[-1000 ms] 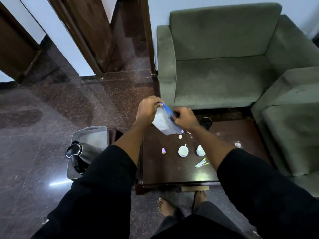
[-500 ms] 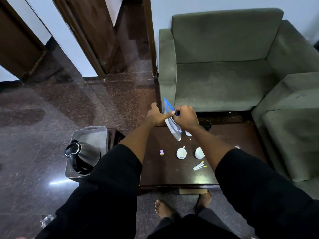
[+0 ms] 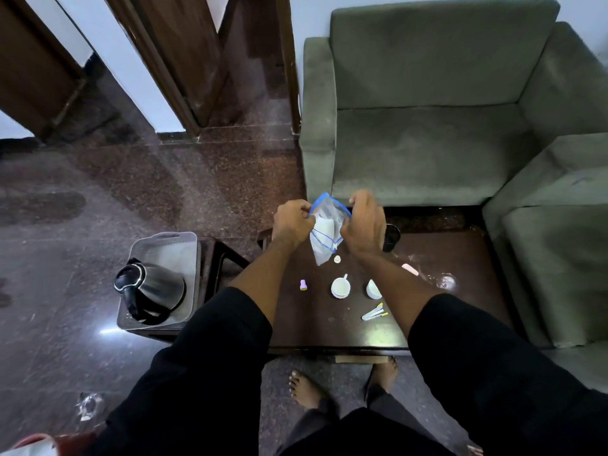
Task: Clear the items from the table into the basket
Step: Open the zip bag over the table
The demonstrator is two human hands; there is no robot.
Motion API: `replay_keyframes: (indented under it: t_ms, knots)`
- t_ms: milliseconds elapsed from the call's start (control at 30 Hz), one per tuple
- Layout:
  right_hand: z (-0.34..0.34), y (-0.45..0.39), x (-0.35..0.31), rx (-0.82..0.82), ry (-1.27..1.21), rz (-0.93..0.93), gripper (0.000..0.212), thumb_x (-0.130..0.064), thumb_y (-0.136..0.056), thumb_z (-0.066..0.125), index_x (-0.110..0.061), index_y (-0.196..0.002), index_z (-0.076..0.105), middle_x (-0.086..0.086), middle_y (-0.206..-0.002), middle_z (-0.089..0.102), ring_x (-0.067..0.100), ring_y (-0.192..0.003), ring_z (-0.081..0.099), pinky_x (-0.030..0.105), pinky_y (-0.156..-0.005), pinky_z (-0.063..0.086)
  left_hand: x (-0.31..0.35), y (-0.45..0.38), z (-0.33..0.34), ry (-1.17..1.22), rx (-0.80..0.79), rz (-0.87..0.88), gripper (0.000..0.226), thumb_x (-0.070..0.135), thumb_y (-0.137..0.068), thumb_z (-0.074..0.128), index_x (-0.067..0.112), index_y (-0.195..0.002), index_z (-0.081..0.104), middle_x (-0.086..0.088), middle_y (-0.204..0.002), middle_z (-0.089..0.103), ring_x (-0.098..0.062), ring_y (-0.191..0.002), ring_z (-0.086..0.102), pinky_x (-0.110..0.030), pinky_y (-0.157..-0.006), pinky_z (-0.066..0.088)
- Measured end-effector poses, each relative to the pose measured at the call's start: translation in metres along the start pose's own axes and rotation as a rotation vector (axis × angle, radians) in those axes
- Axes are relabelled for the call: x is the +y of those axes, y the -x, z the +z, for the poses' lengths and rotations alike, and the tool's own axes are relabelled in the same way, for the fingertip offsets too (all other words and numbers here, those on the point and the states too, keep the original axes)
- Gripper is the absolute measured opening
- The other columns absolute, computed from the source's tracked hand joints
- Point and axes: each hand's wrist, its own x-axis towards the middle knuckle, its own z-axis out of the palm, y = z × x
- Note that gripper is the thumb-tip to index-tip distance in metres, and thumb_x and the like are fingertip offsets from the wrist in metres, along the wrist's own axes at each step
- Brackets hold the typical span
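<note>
Pinching bag (image 3: 324, 232): left hand (image 3: 291, 222), right hand (image 3: 363, 225) | dark table (image 3: 329, 327) | green sofa (image 3: 427, 126)

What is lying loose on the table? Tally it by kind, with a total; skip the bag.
White cups: 2
Yellow-tipped sticks: 2
Purple cap: 1
Pink piece: 1
Cream disc: 1
Dark round thing: 1
Clear shiny thing: 1
Total: 9

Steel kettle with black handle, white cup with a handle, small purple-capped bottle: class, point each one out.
Steel kettle with black handle (image 3: 161, 287), head view, on its metal body.
White cup with a handle (image 3: 340, 287), head view, on its bowl.
Small purple-capped bottle (image 3: 303, 285), head view, on its cap.
</note>
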Motion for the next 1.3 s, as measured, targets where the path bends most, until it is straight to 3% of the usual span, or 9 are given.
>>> replay_keyframes:
  t_ms: [100, 167, 300, 533, 667, 733, 833, 1000, 1300]
  knots:
    - [0.009, 0.003, -0.003, 0.065, 0.089, -0.486, 0.011, -0.002, -0.074, 0.056, -0.010, -0.080, 0.060, 0.010, -0.077, 0.055, 0.033, -0.068, 0.056, 0.039, -0.062, 0.033, 0.007, 0.004, 0.008, -0.010, 0.025, 0.013, 0.011, 0.020, -0.080, 0.071, 0.023, -0.089, 0.076, 0.008, -0.072, 0.070, -0.020, -0.080, 0.070, -0.030, -0.076, 0.054]
    - [0.015, 0.007, -0.005, -0.124, 0.085, -0.583, 0.017, 0.001, -0.075, 0.055, -0.007, -0.086, 0.065, 0.012, -0.084, 0.060, 0.034, -0.075, 0.062, 0.045, -0.063, 0.046, 0.011, 0.006, 0.012, -0.025, 0.030, 0.023, 0.014, 0.019, -0.081, 0.069, 0.021, -0.091, 0.077, 0.005, -0.075, 0.071, -0.022, -0.081, 0.070, -0.031, -0.075, 0.052]
    - [0.011, 0.013, 0.000, -0.546, 0.218, -0.261, 0.032, 0.002, -0.085, 0.061, -0.005, -0.115, 0.066, 0.016, -0.118, 0.065, 0.037, -0.111, 0.064, 0.043, -0.084, 0.050, 0.016, 0.010, 0.018, -0.001, 0.059, 0.000, 0.018, 0.015, -0.083, 0.072, 0.024, -0.096, 0.081, 0.005, -0.081, 0.075, -0.019, -0.084, 0.070, -0.027, -0.076, 0.051]
    - [0.013, 0.006, 0.006, -0.549, -0.088, 0.054, 0.025, -0.006, -0.081, 0.058, -0.016, -0.093, 0.077, 0.016, -0.090, 0.074, 0.038, -0.090, 0.068, 0.038, -0.073, 0.051, 0.021, 0.013, 0.030, -0.029, 0.047, 0.010, 0.020, 0.016, -0.080, 0.074, 0.028, -0.096, 0.079, 0.010, -0.087, 0.076, -0.015, -0.086, 0.071, -0.030, -0.078, 0.056]
    - [0.023, 0.008, 0.014, -0.677, -0.193, 0.161, 0.018, -0.013, -0.082, 0.057, -0.019, -0.091, 0.071, 0.005, -0.097, 0.071, 0.024, -0.096, 0.066, 0.035, -0.078, 0.052, 0.022, 0.017, 0.034, -0.045, 0.046, 0.029, 0.017, 0.018, -0.084, 0.075, 0.025, -0.099, 0.080, 0.009, -0.087, 0.074, -0.012, -0.081, 0.069, -0.027, -0.075, 0.054]
    - [0.024, 0.008, 0.019, -0.729, -0.138, 0.161, 0.019, -0.010, -0.091, 0.060, -0.022, -0.104, 0.066, 0.008, -0.108, 0.064, 0.023, -0.105, 0.061, 0.034, -0.086, 0.046, 0.022, 0.019, 0.034, -0.083, 0.042, 0.059, 0.018, 0.015, -0.085, 0.073, 0.025, -0.097, 0.080, 0.010, -0.087, 0.065, -0.013, -0.079, 0.065, -0.026, -0.071, 0.048]
    - [0.032, 0.003, 0.030, -0.708, -0.001, 0.188, 0.031, -0.008, -0.099, 0.056, -0.003, -0.129, 0.062, 0.016, -0.131, 0.064, 0.032, -0.124, 0.060, 0.034, -0.095, 0.045, 0.022, 0.020, 0.036, -0.126, 0.044, 0.046, 0.021, 0.012, -0.080, 0.068, 0.027, -0.091, 0.079, 0.009, -0.087, 0.065, -0.017, -0.082, 0.065, -0.027, -0.070, 0.045]
    - [0.025, -0.005, 0.032, -0.625, 0.107, 0.053, 0.035, -0.010, -0.092, 0.066, -0.003, -0.126, 0.061, 0.016, -0.129, 0.064, 0.031, -0.120, 0.063, 0.036, -0.087, 0.050, 0.033, 0.016, 0.041, -0.108, 0.010, 0.051, 0.020, 0.015, -0.079, 0.072, 0.027, -0.094, 0.080, 0.009, -0.088, 0.074, -0.017, -0.084, 0.070, -0.031, -0.078, 0.056]
    - [0.025, -0.012, 0.043, -0.633, 0.224, 0.003, 0.032, 0.000, -0.091, 0.060, -0.004, -0.122, 0.065, 0.017, -0.124, 0.069, 0.033, -0.118, 0.066, 0.036, -0.091, 0.052, 0.043, 0.011, 0.044, -0.054, 0.001, 0.198, 0.013, 0.020, -0.077, 0.079, 0.026, -0.087, 0.081, 0.021, -0.066, 0.063, 0.005, -0.059, 0.057, -0.026, -0.073, 0.054]
